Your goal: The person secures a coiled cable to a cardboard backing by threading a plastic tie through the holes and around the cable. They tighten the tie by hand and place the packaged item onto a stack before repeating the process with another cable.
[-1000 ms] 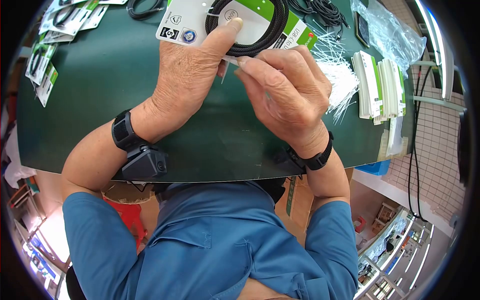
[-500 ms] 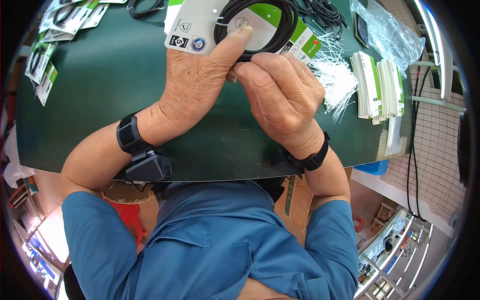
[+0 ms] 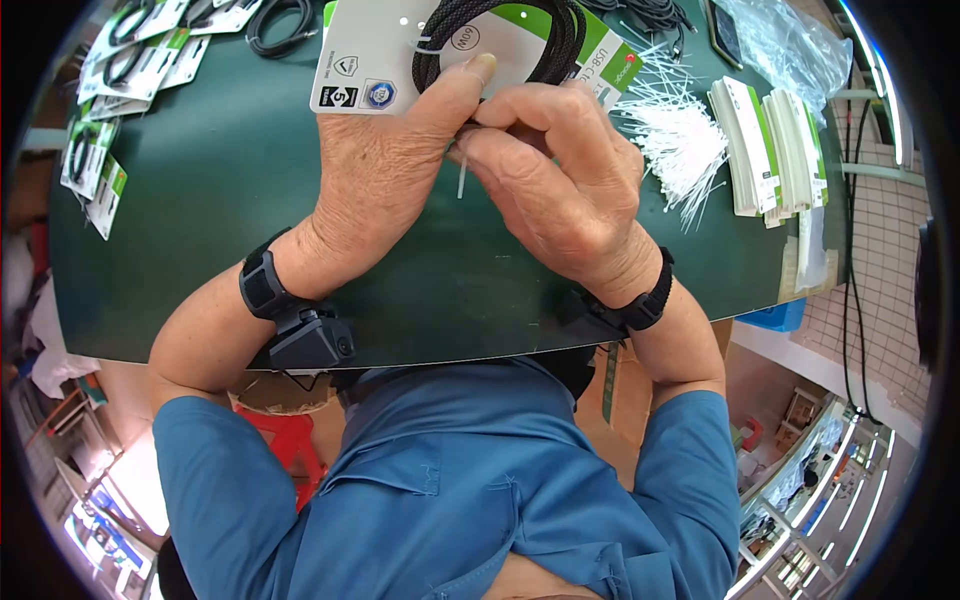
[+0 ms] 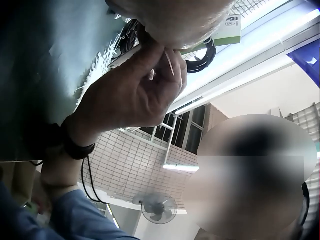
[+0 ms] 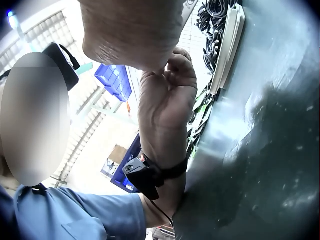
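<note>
Green bench mat (image 3: 230, 170) under everything, I'm on the head view. Backing card (image 3: 375, 50) with a coiled black braided cable (image 3: 500, 45) sits at the far edge of the mat, tilted up toward me. Card looks light and bendy, so I'd support it flat near the coil; cable is limp and grippy. White zip tie (image 3: 461, 178) is thin, springy and slick, best pinched near the end. Left hand (image 3: 385, 160) grips the card, thumb pressed on the coil. Right hand (image 3: 560, 180) is touching it, fingers pinching the tie. Loose tie pile (image 3: 680, 140) and stacked cards (image 3: 770, 150) lie to the right.
</note>
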`<state>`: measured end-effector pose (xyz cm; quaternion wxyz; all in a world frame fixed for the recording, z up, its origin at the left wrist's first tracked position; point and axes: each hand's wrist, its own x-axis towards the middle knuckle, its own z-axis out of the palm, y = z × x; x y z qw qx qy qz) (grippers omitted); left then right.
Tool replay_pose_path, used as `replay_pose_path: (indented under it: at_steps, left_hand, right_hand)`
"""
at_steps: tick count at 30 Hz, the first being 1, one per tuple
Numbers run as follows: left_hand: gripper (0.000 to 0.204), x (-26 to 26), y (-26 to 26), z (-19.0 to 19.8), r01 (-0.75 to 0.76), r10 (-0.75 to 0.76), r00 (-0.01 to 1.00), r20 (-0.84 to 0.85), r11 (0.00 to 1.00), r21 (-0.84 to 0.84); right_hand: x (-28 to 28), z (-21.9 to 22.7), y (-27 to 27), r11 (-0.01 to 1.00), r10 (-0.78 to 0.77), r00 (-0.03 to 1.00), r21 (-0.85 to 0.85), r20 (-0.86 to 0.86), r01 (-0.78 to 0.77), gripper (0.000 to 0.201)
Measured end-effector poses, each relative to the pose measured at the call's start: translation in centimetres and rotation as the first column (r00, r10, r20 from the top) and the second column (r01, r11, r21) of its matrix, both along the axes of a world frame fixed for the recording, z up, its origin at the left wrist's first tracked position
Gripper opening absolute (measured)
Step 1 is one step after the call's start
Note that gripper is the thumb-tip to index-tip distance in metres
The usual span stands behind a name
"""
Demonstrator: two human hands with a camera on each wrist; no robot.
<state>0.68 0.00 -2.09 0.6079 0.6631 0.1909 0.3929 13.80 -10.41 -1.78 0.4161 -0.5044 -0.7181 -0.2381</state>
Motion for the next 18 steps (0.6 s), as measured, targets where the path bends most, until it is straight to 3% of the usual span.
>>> replay_pose_path:
  at_steps: [6, 8, 18]
  left_hand:
    - [0.03, 0.1, -0.2, 0.4, 0.094, -0.084, 0.995, 0.061, 0.98, -0.174]
    - [0.024, 0.6, -0.6, 0.3, 0.044, 0.004, 0.981, 0.193, 0.969, -0.244]
    - [0.029, 0.2, 0.1, 0.0, 0.096, -0.071, 0.984, 0.162, 0.983, -0.157]
  right_hand:
    - [0.0, 0.6, -0.3, 0.994, -0.101, 0.995, -0.041, -0.022, 0.1, 0.022]
    - [0.1, 0.3, -0.2, 0.995, -0.099, 0.995, -0.009, -0.026, 0.099, 0.022]
    - [0.1, -0.3, -0.6, 0.994, -0.11, 0.988, -0.024, -0.111, 0.108, 0.018]
